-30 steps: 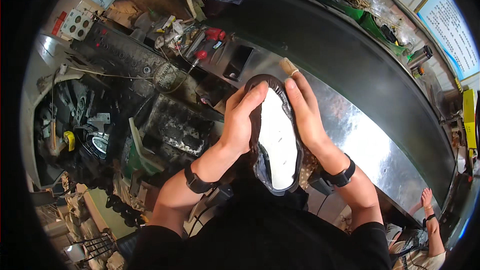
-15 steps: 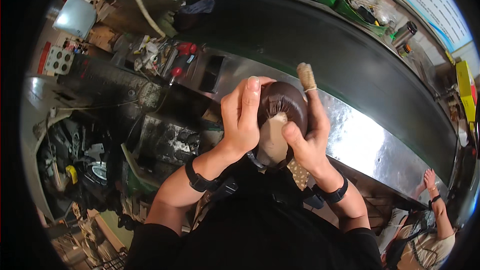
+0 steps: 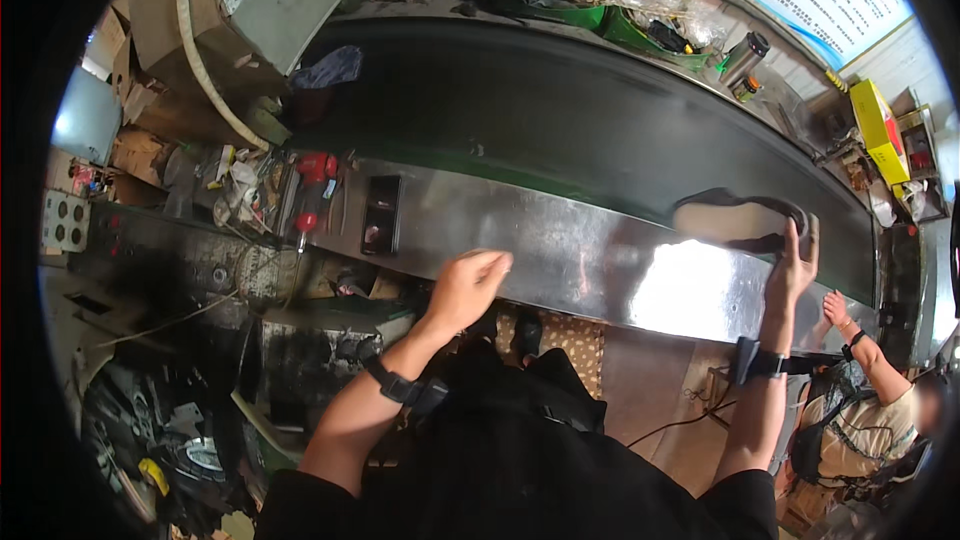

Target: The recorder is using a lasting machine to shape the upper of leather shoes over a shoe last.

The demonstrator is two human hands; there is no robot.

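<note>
My right hand (image 3: 795, 265) reaches out to the right and grips one end of a dark brown shoe upper (image 3: 794, 208). Its pale, flat underside (image 3: 735, 223) faces up. The shoe is over the near edge of the dark conveyor belt (image 3: 560, 120), blurred a little by motion; whether it touches the belt I cannot tell. Above the near edge of the shiny metal ledge (image 3: 540, 225), my left hand (image 3: 468, 290) is closed, with its fingers curled together and nothing visible in it.
A black tray (image 3: 382, 215) and a red tool (image 3: 317, 168) lie on the ledge's left part. Green bins (image 3: 655, 37) of scraps and a metal flask (image 3: 745, 55) stand beyond the belt. At the right, another person's hand (image 3: 836, 308) rests near the ledge's end.
My hands have parted. The right one has carried the shoe from in front of my chest to the far right over the belt, while the left has let go and dropped slightly. My view has shifted.
</note>
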